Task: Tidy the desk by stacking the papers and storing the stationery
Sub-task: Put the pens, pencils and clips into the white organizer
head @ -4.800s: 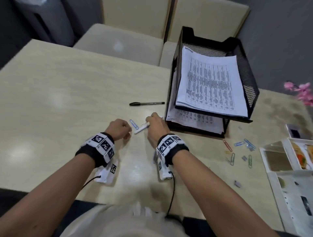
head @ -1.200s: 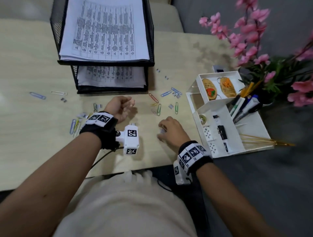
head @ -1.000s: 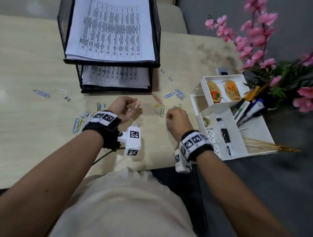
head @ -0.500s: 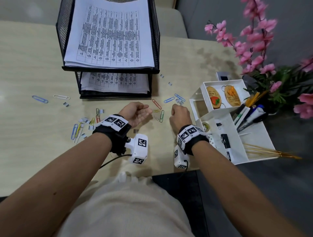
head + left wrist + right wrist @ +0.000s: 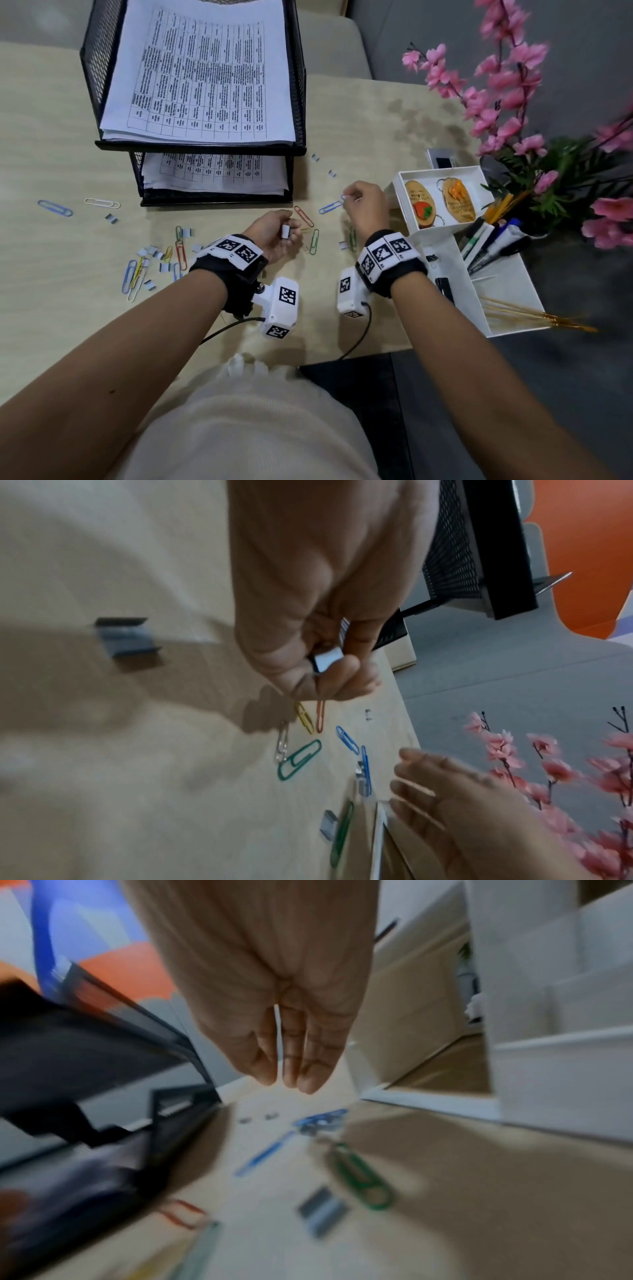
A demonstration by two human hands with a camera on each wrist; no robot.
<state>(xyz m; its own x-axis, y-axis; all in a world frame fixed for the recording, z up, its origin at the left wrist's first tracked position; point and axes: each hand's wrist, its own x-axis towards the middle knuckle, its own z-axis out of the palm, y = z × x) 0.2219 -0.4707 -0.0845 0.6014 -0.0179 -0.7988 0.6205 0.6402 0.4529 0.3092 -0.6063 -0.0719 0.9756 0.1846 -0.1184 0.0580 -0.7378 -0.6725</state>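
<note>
From the head view, my left hand [image 5: 274, 233] pinches a staple strip [image 5: 285, 232], and my right hand [image 5: 364, 205] pinches a blue paper clip [image 5: 343, 197], its long axis unreadable, beside the white organizer [image 5: 397, 192] on the tabletop [image 5: 68, 308].

The left wrist view confirms that strip [image 5: 328, 658] pinched.

The right wrist view is blurred; those fingers [image 5: 301, 1066] look pressed together, the organizer [image 5: 548, 1042] just right.

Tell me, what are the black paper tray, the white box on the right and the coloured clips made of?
The paper tray looks like black-painted metal mesh: fine grid walls. The white box seems matte plastic or card; its thin flat walls leave that open. The paper clips look like bent wire with a glossy coloured coating.
</note>
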